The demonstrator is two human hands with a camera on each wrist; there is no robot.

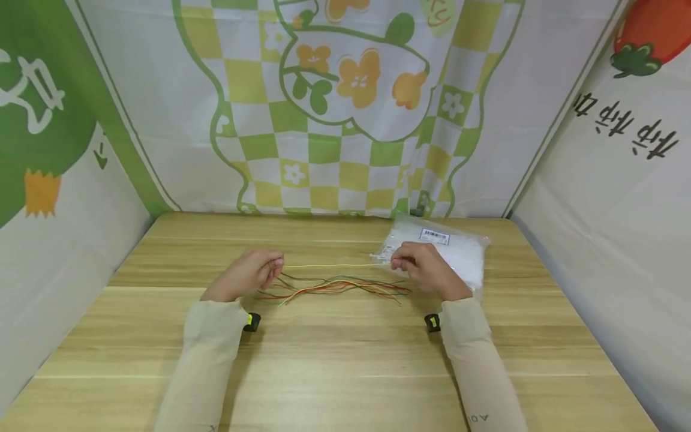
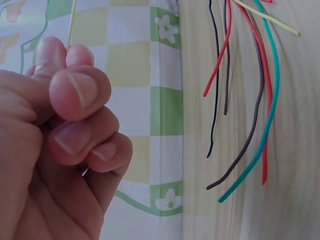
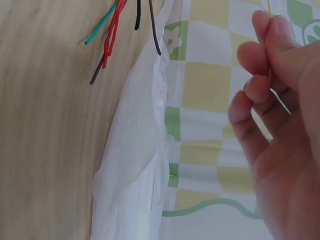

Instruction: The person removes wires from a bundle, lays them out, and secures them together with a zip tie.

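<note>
A thin yellow wire runs straight and level between both hands, above the table. My left hand pinches its left end between thumb and fingers; in the left wrist view the wire rises from those fingertips. At the other end my right hand pinches the wire, which in the right wrist view passes between thumb and forefinger. Just below and nearer me lies a loose bundle of wires, red, green, brown, black and yellow. The green wire and red wire show up close.
A clear plastic bag with white contents and a barcode label lies at the back right, partly behind the right hand. The wooden table meets a patterned cloth at its back edge. Cloth walls stand left and right.
</note>
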